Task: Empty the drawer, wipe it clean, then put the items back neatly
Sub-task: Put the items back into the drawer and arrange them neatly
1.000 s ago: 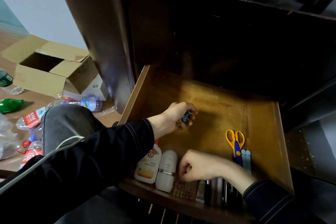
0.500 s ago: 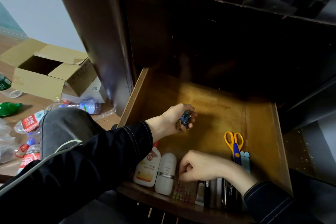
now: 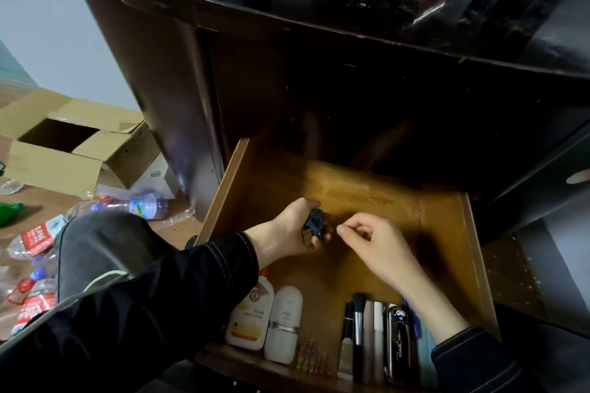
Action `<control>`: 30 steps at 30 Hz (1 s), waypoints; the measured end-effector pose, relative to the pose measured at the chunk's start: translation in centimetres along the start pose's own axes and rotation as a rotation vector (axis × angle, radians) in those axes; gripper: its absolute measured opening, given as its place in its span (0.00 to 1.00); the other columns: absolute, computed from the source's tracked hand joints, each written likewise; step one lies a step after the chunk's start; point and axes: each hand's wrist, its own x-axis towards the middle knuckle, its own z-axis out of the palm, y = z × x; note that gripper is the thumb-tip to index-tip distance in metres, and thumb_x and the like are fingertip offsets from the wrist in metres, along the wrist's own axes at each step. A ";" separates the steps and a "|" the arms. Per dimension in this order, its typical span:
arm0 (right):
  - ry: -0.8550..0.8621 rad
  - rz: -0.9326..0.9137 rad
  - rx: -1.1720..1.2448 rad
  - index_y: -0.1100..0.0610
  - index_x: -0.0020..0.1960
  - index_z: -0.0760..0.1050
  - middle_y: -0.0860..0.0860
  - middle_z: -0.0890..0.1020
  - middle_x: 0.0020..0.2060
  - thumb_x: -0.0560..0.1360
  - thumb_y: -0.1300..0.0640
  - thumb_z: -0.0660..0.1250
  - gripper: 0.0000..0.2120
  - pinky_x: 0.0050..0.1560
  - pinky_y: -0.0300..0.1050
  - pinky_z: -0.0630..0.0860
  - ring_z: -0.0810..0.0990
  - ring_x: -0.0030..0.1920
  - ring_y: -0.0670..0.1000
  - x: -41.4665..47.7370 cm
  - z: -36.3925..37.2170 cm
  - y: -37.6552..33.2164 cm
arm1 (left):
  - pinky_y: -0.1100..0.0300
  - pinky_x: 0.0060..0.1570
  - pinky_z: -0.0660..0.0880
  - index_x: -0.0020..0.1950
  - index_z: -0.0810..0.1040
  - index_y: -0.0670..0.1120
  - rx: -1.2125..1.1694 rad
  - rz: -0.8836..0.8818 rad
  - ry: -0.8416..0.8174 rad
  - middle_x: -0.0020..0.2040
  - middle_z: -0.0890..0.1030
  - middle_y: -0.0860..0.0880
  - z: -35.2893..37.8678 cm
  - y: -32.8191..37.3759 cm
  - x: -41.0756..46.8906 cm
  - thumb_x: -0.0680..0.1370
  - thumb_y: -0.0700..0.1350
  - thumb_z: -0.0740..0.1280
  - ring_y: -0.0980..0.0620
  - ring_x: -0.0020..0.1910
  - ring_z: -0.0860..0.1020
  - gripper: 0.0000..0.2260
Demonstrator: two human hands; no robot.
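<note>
Things are likely being put back. A bunch of small clips (image 3: 315, 228) is gripped in the left hand (image 3: 287, 233), at nine o'clock in the drawer (image 3: 472, 265). Whether anything is pinched in the curled right hand (image 3: 380, 246) cannot be told. Next, one clip should be picked out carefully.

One wide-angle view, taken from your head. It looks forward and steeply down into the open drawer (image 3: 367, 195), near enough that the drawer fills the lower middle of the picture. Above the drawer, the dark desk top (image 3: 319, 9) runs across the upper edge. Left of the drawer, a cardboard box (image 3: 54, 166) on the floor reaches the picture's side.
</note>
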 end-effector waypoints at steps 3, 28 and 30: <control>-0.044 -0.043 0.019 0.45 0.44 0.81 0.42 0.83 0.39 0.78 0.45 0.68 0.07 0.42 0.44 0.77 0.80 0.42 0.41 -0.3 0.6 -0.6 | 0.65 0.25 0.68 0.51 0.73 0.42 0.083 0.024 0.030 0.41 0.76 0.45 0.3 -0.3 0.2 0.82 0.52 0.61 0.50 0.33 0.74 0.13; -0.587 0.092 -0.032 0.56 0.41 0.84 0.53 0.79 0.30 0.73 0.54 0.74 0.06 0.36 0.46 0.68 0.72 0.32 0.48 -0.8 0.9 0.0 | 0.61 0.31 0.69 0.44 0.77 0.43 0.074 0.097 0.092 0.39 0.77 0.45 0.0 0.1 1.1 0.80 0.44 0.61 0.50 0.33 0.74 0.10; -0.685 0.086 -0.098 0.56 0.41 0.84 0.46 0.76 0.27 0.73 0.53 0.74 0.06 0.32 0.42 0.65 0.68 0.28 0.44 -1.1 1.0 0.0 | 0.62 0.28 0.69 0.44 0.77 0.43 0.081 0.091 0.083 0.38 0.77 0.46 -0.1 0.1 1.2 0.80 0.44 0.60 0.50 0.32 0.74 0.09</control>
